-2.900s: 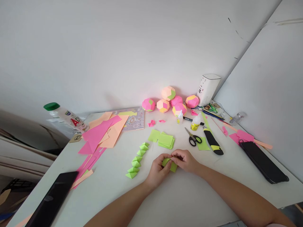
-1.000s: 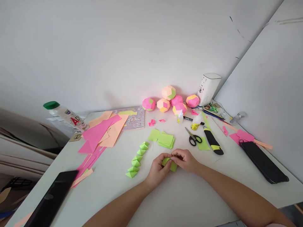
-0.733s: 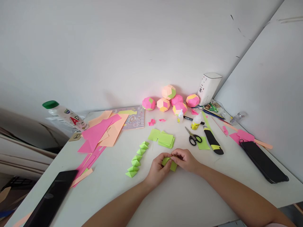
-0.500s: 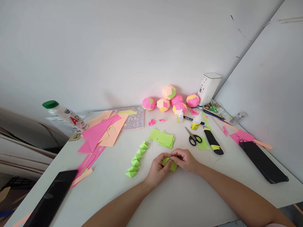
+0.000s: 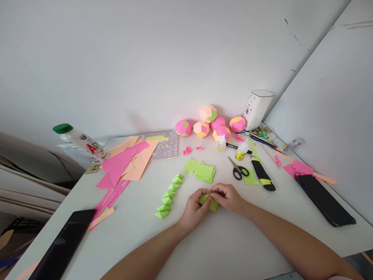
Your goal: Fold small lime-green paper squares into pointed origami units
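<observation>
Thumbs and fingertips of our left hand (image 5: 196,208) and right hand (image 5: 230,197) are pressed together on one small green paper (image 5: 214,205), the two grips nearly meeting at its far side while its near part shows beneath our thumbs. We cannot tell whether it rests on the table (image 5: 233,241) or is lifted from it; our fingers hide the rest. We judge it very light, thin and easily bent, hardly slippery, and quick to keep a stray crease, so it is best pinched near its edges with small pressure rather than squeezed across the middle.

Just beyond our knuckles lies a green stack (image 5: 204,172), its sheets slightly askew. To the left runs a row of folded green pieces (image 5: 167,201), light enough, we think, for a careless elbow to scatter. To the right, the scissors (image 5: 237,167) point their blades away from us, with the cutter (image 5: 262,174) beside them. Glue bottles (image 5: 241,151) and paper balls (image 5: 208,114) stand farther back, toward the wall (image 5: 175,58). Our easiest room for moving lies toward us, between our arms (image 5: 145,252), as far as the table's near edge.
</observation>
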The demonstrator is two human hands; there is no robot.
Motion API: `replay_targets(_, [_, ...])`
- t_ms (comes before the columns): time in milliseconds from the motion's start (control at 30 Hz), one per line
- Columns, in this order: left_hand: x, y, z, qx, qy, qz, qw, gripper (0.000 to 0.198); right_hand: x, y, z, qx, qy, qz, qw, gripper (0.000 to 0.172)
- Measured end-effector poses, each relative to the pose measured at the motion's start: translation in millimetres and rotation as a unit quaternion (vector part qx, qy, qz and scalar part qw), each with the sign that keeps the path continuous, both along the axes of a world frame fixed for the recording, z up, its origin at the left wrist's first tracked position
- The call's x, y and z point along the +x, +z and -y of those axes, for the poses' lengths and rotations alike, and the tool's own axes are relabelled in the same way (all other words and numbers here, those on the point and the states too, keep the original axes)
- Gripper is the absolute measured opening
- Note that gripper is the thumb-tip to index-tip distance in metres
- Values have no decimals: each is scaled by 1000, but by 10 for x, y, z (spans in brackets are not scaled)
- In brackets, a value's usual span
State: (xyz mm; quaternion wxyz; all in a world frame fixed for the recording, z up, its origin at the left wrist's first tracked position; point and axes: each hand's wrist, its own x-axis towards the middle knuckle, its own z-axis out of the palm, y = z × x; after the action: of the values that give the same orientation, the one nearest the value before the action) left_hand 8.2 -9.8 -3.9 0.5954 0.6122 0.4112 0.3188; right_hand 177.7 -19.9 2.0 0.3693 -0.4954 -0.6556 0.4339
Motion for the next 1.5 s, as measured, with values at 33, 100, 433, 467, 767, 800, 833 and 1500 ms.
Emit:
replay_targets(33, [-1, -3, -1, 1, 0, -2, 1000, 26, 0, 0, 1, 0, -1, 0, 1000, 18])
replay_targets(100, [-2, -11, -4, 2, 0, -4, 1000, 26, 0, 2, 2, -2, -3, 0, 1000, 18])
replay_targets(433, [-1, -9, -12, 5, -5, 5, 1000, 27, -5, 27, -3, -7, 3, 7, 1000, 19])
replay_targets(467, [-2, -5, -12, 4, -8, 7, 1000, 27, -5, 27, -3, -8, 4, 6, 1000, 19])
replay_targets(767, [-1, 31, -15, 15, -3, 9, 1000, 25, 0, 1, -5, -7, 4, 11, 1000, 21])
replay_targets(800, [0, 33, -16, 17, -3, 7, 1000, 24, 2, -1, -4, -6, 4, 12, 1000, 21])
replay_targets(833, [0, 34, -17, 18, -3, 6, 1000, 24, 4, -3, -4, -4, 5, 12, 1000, 21])
replay_targets(1500, [23, 71, 9, -61, 39, 50, 996, 36, 21, -28, -2, -73, -9, -87, 994, 27])
